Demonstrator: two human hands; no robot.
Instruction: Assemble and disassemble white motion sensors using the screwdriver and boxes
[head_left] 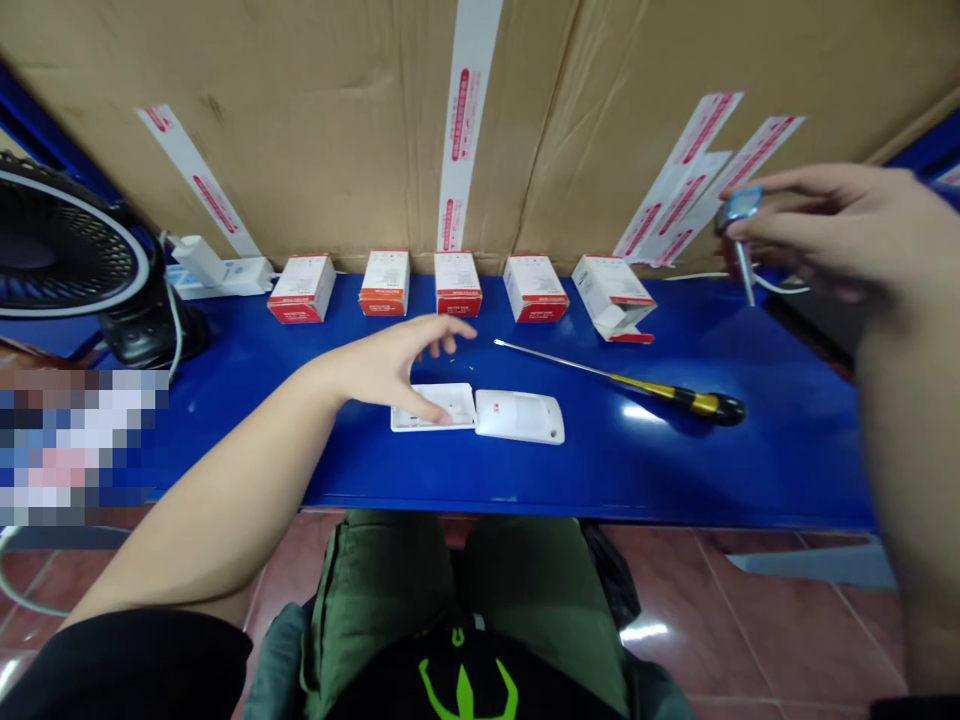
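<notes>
First, sensor base [433,407], open, near bench [787,450] front edge: left hand [390,365] fingertips [442,418] touching it, unclenched; right hand [832,225], well right, pinching metal part [739,212]; screwdriver [622,382] just right; boxes [457,285] behind.

Passable: the table [780,450] right of the screwdriver [679,398], and the strip between it and the boxes [457,285]. Obstacles: sensor casing [519,416] mid-table, box row along back edge, fan [67,245] upper left.
</notes>
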